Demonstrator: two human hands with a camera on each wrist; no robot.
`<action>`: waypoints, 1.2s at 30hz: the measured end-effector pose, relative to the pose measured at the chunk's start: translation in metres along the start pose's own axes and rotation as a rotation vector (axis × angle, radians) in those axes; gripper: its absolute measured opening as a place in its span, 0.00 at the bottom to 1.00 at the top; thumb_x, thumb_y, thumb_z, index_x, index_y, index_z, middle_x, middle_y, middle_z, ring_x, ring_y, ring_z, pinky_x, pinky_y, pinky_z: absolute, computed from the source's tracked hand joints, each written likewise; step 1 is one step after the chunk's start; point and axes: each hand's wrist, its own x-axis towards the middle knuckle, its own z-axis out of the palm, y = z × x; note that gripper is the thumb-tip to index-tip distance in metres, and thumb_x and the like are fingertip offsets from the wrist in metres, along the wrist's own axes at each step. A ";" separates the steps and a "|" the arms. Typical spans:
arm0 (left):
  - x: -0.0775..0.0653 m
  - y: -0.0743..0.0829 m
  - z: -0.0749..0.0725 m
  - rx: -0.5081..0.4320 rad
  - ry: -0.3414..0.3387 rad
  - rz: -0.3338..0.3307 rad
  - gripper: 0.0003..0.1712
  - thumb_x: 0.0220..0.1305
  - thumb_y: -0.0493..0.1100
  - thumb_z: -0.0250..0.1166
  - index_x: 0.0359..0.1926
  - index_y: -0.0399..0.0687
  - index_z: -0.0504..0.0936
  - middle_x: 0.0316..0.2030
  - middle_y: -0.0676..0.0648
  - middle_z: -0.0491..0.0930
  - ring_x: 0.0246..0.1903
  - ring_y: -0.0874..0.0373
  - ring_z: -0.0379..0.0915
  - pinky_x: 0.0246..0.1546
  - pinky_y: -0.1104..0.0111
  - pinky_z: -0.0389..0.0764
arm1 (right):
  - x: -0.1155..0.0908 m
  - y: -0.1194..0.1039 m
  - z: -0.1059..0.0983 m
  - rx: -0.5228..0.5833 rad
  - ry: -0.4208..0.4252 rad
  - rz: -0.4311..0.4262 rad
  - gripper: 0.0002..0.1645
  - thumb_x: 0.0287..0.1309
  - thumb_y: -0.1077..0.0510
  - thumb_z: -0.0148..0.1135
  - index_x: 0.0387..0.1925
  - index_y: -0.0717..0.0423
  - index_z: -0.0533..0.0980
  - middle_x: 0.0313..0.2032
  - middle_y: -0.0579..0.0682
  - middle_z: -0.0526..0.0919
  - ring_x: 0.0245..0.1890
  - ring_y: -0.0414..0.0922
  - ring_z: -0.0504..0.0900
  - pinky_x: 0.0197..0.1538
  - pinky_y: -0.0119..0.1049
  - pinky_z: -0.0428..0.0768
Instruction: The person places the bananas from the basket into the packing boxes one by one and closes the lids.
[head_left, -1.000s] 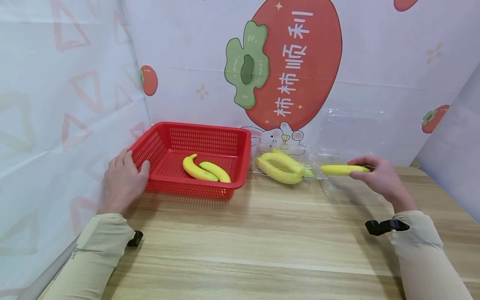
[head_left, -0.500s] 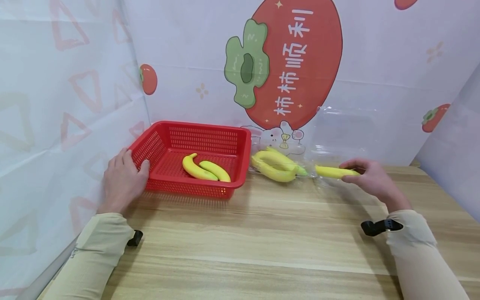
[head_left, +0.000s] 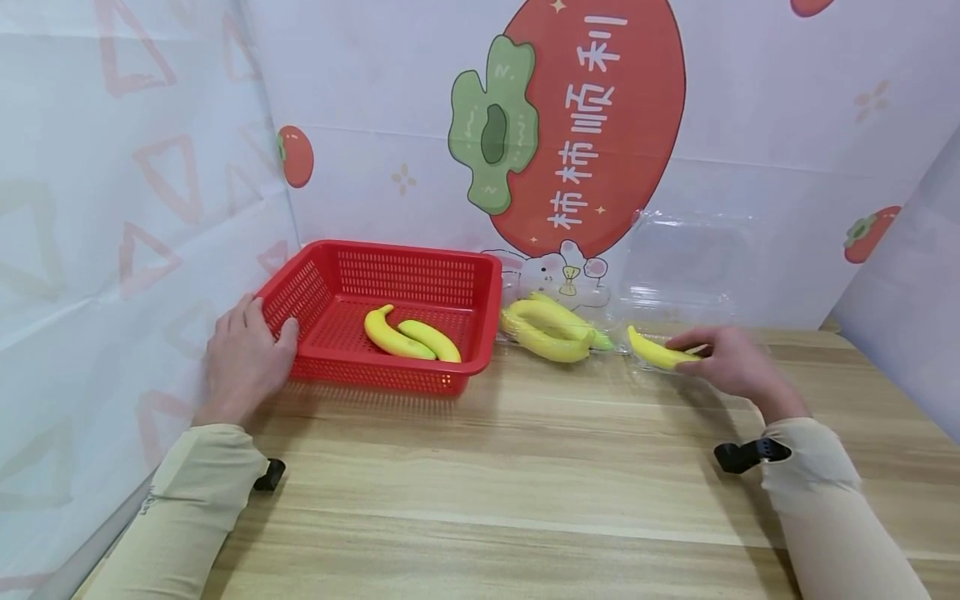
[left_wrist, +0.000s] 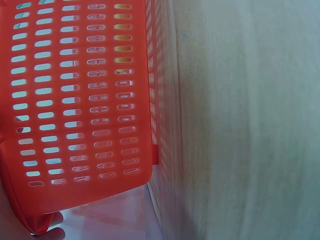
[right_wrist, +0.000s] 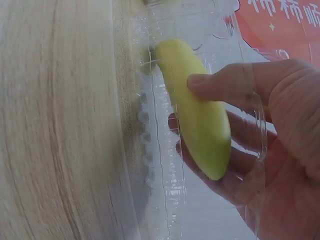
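My left hand (head_left: 251, 354) grips the near left corner of the red plastic basket (head_left: 397, 377), with fingertips showing past its rim in the left wrist view. Two yellow bananas, one curved banana (head_left: 393, 340) and one beside it (head_left: 430, 340), lie inside the basket. My right hand (head_left: 731, 362) holds a third banana (right_wrist: 195, 110) between thumb and fingers, within a clear plastic clamshell box (head_left: 678, 250) whose lid stands raised. The box wall comes between the wrist camera and part of this hand.
Left of that box, against the basket's right side, another clear container holds yellow bananas (head_left: 551, 333). The wooden table (head_left: 495, 483) ends at a printed backdrop (head_left: 360, 133) behind and a white sheet (head_left: 135, 275) at left.
My right hand has moved left and slightly down with its banana, which now tilts down toward the hand. The clear containers shifted left toward the basket. My left hand stays on the basket corner.
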 end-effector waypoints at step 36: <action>-0.002 -0.001 -0.001 0.005 0.013 0.011 0.47 0.80 0.60 0.41 0.80 0.24 0.48 0.80 0.22 0.49 0.75 0.22 0.50 0.74 0.29 0.56 | -0.004 -0.008 -0.003 0.030 0.089 0.055 0.31 0.75 0.42 0.62 0.65 0.61 0.80 0.61 0.68 0.85 0.59 0.65 0.85 0.46 0.35 0.80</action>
